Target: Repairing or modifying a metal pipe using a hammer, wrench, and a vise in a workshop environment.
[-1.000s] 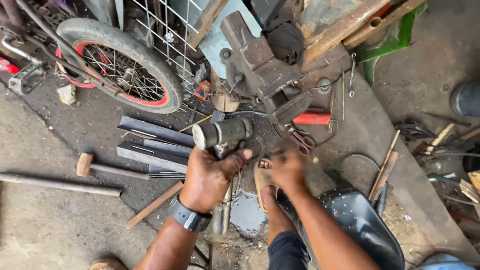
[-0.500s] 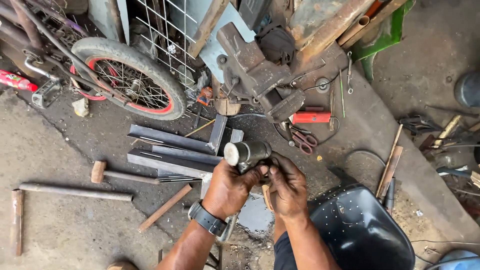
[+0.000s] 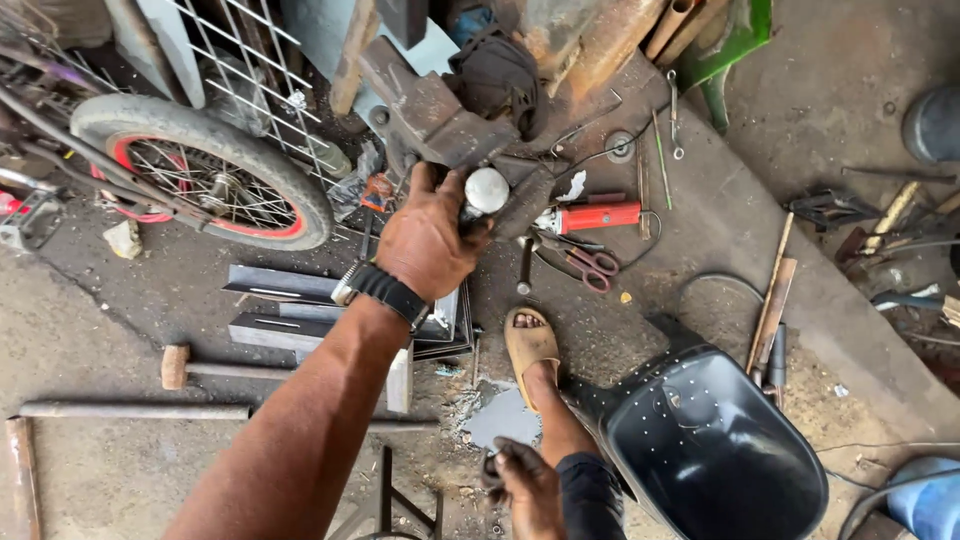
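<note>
Grey metal cylinder with pale round end (image 3: 486, 190), upper centre of frame, gripped by closed left hand (image 3: 428, 238) against rusty bench vise (image 3: 440, 120); right hand (image 3: 525, 485), bottom centre, curled, contents unclear.

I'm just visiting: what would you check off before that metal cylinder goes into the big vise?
1. Hold on the metal cylinder: ok, the left hand wraps it at the vise.
2. Right hand free to help: cannot tell, it is low by the knee, closed on something small and dark.
3. Vise jaws open enough: cannot tell, the hand hides the gap.
4. Foot clear of the work: ok, the sandal is planted below it.
5. Floor underfoot: not ok, scissors, a hammer and steel bars lie about.
</note>
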